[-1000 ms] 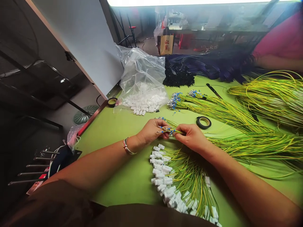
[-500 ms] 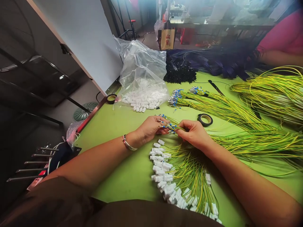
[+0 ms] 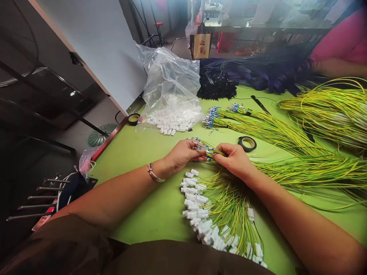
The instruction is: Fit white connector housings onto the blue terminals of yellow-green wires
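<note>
Both hands meet over the middle of the green table. My left hand (image 3: 185, 154), with a bracelet at the wrist, is closed at the tips of several wires with blue-and-silver terminals (image 3: 204, 148); whether a small connector is in its fingers is hidden. Just to its right, my right hand (image 3: 231, 156) pinches the yellow-green wires (image 3: 218, 151) behind their terminals. Below the hands, wires fitted with white plastic connectors (image 3: 197, 214) lie fanned out. More yellow-green wires (image 3: 304, 173) stretch away to the right.
A clear plastic bag (image 3: 172, 84) spills white connectors (image 3: 173, 124) at the back left. Rolls of black tape (image 3: 247, 144) lie on the green table (image 3: 137, 214). Bundled wires (image 3: 266, 126), dark purple wires (image 3: 258, 74) and a co-worker's pink sleeve (image 3: 341, 38) are farther back.
My left finger and thumb have closed together more at the terminals. My right hand has shifted slightly and still pinches the wires. The whole view has drifted a little.
</note>
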Motion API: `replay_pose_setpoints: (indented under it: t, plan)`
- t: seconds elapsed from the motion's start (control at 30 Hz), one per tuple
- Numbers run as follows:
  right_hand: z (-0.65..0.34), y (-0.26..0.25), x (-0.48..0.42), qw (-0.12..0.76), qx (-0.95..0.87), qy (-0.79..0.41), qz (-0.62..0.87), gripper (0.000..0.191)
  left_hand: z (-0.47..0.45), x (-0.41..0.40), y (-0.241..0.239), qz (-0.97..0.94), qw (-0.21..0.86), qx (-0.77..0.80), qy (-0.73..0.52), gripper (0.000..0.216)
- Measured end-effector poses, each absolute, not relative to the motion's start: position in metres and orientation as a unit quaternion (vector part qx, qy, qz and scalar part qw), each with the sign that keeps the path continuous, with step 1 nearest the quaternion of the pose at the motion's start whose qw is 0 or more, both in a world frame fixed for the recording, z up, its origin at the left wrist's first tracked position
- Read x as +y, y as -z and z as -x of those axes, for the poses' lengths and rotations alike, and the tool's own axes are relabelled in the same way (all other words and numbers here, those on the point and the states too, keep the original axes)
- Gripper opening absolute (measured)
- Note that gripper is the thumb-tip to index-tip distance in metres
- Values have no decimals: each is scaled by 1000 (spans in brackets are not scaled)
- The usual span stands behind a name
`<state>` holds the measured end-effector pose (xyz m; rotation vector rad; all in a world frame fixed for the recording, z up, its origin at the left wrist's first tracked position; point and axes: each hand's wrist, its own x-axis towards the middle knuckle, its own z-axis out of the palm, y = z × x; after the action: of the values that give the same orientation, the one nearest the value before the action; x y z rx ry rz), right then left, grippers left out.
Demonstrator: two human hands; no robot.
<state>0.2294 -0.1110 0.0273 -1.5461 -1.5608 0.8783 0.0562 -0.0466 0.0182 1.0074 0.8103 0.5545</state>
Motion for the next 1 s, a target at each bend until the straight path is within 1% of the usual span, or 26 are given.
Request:
replay_pose_setpoints:
  t: [0.1, 0.27, 0.5, 0.63, 1.0]
  plan:
    - [-230, -26, -111, 379, -611, -344, 604, 17, -56, -47, -17, -476, 757, 361, -264, 27]
    - [-229, -25, -113, 376, -630, -325, 597, 17, -56, -48, -20, -481, 750, 387, -237, 22]
    - [-232, -26, -110, 373, -609, -359, 600, 19, -55, -45, -22, -438, 775, 377, -257, 25]
    - [-232, -24, -110, 380, -610, -357, 597, 19, -54, -44, -21, -444, 773, 379, -250, 23]
    - [-232, -23, -110, 378, -623, -369, 577, 18, -55, -46, -13, -495, 751, 347, -267, 29]
